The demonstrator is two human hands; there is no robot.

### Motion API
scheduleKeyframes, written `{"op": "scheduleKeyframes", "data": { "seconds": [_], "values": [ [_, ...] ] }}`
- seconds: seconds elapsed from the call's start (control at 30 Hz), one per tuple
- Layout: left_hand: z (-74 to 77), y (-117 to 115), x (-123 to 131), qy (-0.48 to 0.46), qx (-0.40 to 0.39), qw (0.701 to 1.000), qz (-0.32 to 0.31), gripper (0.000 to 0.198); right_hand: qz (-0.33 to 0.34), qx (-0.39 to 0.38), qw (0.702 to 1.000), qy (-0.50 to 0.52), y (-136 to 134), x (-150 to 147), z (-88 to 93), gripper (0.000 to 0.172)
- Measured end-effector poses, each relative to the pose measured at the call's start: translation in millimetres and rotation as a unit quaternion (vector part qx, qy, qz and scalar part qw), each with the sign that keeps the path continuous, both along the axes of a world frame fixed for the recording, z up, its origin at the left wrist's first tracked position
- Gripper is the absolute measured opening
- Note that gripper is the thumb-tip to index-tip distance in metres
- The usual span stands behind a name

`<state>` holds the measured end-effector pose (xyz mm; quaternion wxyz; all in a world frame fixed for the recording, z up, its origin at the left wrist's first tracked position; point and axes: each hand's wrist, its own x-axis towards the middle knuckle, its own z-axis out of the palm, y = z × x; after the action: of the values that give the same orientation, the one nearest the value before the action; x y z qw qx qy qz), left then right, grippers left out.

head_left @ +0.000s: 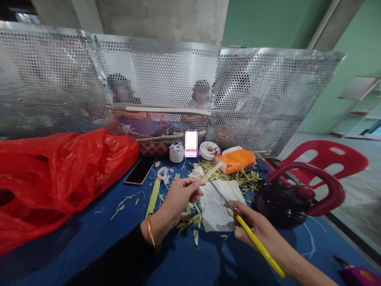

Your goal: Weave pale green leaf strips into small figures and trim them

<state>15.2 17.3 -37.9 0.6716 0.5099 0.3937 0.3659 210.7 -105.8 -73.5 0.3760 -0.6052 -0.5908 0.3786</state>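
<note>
My left hand is closed in a pinch on a pale yellow-green leaf strip that points up to the right. My right hand is closed on yellow-handled scissors; their metal blades reach up-left toward the strip's held end. Below both hands lie a white sheet of paper and several cut leaf scraps on the blue table. A gold bangle sits on my left wrist.
A red plastic bag fills the left side. A phone, thread spools, a tape roll, an orange packet and a dark kettle with a maroon handle stand behind. Two people sit beyond the perforated metal screen. A red chair is at right.
</note>
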Motion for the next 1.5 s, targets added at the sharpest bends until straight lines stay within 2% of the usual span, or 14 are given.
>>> {"op": "scheduleKeyframes", "data": {
  "seconds": [0.27,0.53,0.83,1.17,1.5],
  "values": [
    [-6.8,-10,7,0.009,-0.012,0.999,-0.031,0.015,-0.018,0.005,1.000,-0.022,-1,-8,6.6,0.056],
    [-5.9,-12,8,0.026,-0.016,0.999,-0.038,0.013,-0.018,-0.006,1.000,-0.018,0,-11,6.8,0.046],
    [-5.6,-13,9,0.023,-0.015,0.999,-0.042,0.016,-0.014,-0.024,0.999,-0.026,1,-15,9.3,0.044],
    [-5.8,-13,9,0.021,-0.014,0.999,-0.044,0.015,-0.007,0.000,0.999,-0.046,2,-13,5.9,0.034],
    [-8.5,-12,9,0.022,-0.010,0.999,-0.043,0.017,-0.013,0.012,0.999,-0.050,3,-13,3.0,0.032]
  ]
}}
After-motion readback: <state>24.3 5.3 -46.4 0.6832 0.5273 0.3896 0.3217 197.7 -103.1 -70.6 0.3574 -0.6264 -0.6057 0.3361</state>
